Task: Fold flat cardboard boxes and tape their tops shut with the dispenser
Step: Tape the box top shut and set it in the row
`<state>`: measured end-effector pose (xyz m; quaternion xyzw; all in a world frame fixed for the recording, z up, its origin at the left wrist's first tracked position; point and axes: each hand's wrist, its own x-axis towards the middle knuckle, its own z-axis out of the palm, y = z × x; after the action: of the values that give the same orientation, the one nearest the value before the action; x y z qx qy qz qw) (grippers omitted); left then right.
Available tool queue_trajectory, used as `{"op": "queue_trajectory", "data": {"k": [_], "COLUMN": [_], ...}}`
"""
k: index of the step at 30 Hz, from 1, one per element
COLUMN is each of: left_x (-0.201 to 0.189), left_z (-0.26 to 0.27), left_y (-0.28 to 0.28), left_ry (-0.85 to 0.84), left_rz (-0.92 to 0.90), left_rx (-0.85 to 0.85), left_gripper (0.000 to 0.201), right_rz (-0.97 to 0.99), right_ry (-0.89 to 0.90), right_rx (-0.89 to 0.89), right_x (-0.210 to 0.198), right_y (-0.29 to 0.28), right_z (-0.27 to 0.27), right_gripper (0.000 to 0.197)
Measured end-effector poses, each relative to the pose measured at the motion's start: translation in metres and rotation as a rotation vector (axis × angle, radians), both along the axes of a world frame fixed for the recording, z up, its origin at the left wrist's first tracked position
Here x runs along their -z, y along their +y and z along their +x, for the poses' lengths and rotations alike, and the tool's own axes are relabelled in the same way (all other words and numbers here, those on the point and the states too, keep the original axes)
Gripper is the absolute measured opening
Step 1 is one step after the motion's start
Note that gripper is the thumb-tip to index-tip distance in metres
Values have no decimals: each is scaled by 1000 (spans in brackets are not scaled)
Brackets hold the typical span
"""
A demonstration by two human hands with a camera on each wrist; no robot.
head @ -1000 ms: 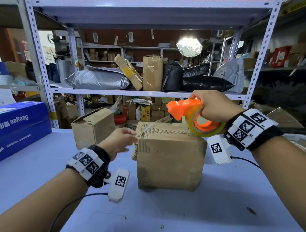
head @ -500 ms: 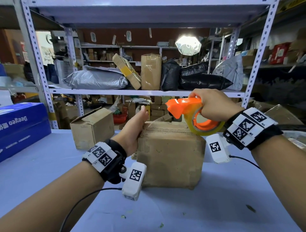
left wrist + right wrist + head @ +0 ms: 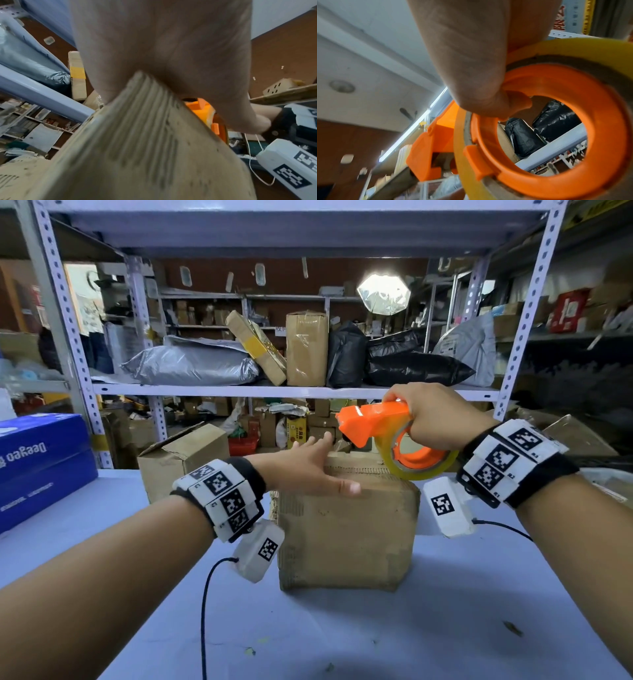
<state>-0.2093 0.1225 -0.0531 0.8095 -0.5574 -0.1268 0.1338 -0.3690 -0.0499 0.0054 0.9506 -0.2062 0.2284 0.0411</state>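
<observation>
A worn brown cardboard box (image 3: pixel 346 537) stands in the middle of the blue table (image 3: pixel 445 611). My left hand (image 3: pixel 310 465) lies flat on its top with straight fingers, the thumb along the near top edge. In the left wrist view the palm (image 3: pixel 171 47) presses on the box's corrugated edge (image 3: pixel 137 135). My right hand (image 3: pixel 435 416) grips the orange tape dispenser (image 3: pixel 376 419) with its yellowish tape roll (image 3: pixel 421 463), held just above the box's right rear top. In the right wrist view my fingers curl through the dispenser's orange ring (image 3: pixel 556 128).
A second, smaller cardboard box (image 3: pixel 181 457) with a raised flap stands behind on the left. A blue carton (image 3: pixel 37 463) sits at the left table edge. Metal shelving (image 3: pixel 274 390) full of parcels and bags stands behind the table. Wrist-camera cables trail over the table.
My left hand has gone from pinching the tape end at the box's left side to lying flat on the box top. The dispenser has stayed almost still over the box.
</observation>
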Motion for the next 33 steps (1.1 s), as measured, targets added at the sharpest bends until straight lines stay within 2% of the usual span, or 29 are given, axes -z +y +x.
{"op": "queue_trajectory", "data": {"k": [3, 5, 8, 14, 17, 25, 29, 33], "left_x": [9, 12, 12, 9, 10, 9, 11, 11], "left_z": [1, 1, 2, 0, 0, 1, 1, 2], "left_y": [-6, -7, -6, -5, -6, -8, -7, -7], "left_ry": [-203, -277, -303, -336, -364, -385, -403, -407], "left_rz": [26, 21, 48, 158, 152, 167, 108, 164], "left_rx": [20, 36, 52, 43, 57, 83, 96, 83], "left_gripper": [134, 129, 124, 135, 131, 131, 115, 123], "right_rz": [-95, -170, -246, -472, -539, -579, -567, -558], "right_ry": [61, 107, 197, 406, 458, 539, 545, 525], "right_rx": [1, 0, 12, 57, 55, 49, 71, 78], "right_x": [-1, -4, -9, -14, -15, -18, -18, -16], "right_y": [5, 10, 14, 20, 25, 32, 26, 16], "right_z": [2, 4, 6, 8, 9, 8, 5, 1], "right_gripper": [56, 56, 57, 43, 44, 43, 38, 43]}}
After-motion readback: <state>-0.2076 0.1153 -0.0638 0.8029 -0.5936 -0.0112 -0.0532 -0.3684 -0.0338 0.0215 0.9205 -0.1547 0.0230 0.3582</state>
